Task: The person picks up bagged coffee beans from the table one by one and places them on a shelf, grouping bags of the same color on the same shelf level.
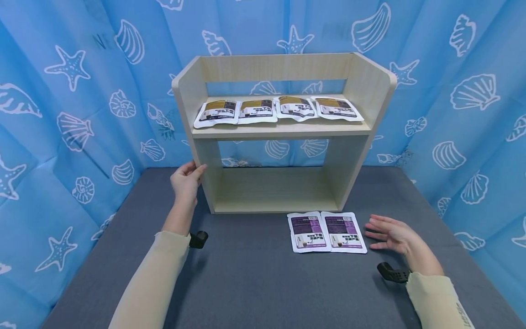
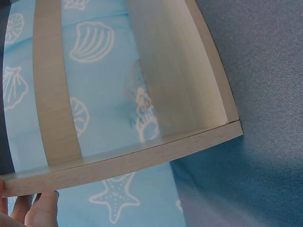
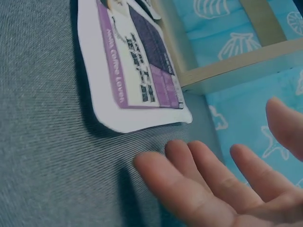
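My left hand (image 1: 186, 180) grips the outer left side panel of a pale wooden two-tier shelf (image 1: 279, 130), thumb near the panel's front edge. In the left wrist view the fingertips (image 2: 41, 208) show against the panel's outer face. Two white coffee pouches with purple labels, a left one (image 1: 309, 232) and a right one (image 1: 343, 232), lie side by side before the shelf's lower right front. Just right of them my right hand (image 1: 392, 234) hovers or rests with fingers extended and spread, holding nothing. A pouch (image 3: 137, 66) lies beyond those fingers in the right wrist view.
Several white pouches with brown-gold labels (image 1: 256, 109) lie in a row on the upper tier. Grey cloth covers the table (image 1: 255, 278). A blue curtain (image 1: 102, 91) with seashell prints hangs behind and at both sides. A black wrist camera (image 1: 199, 239) sits on the left wrist.
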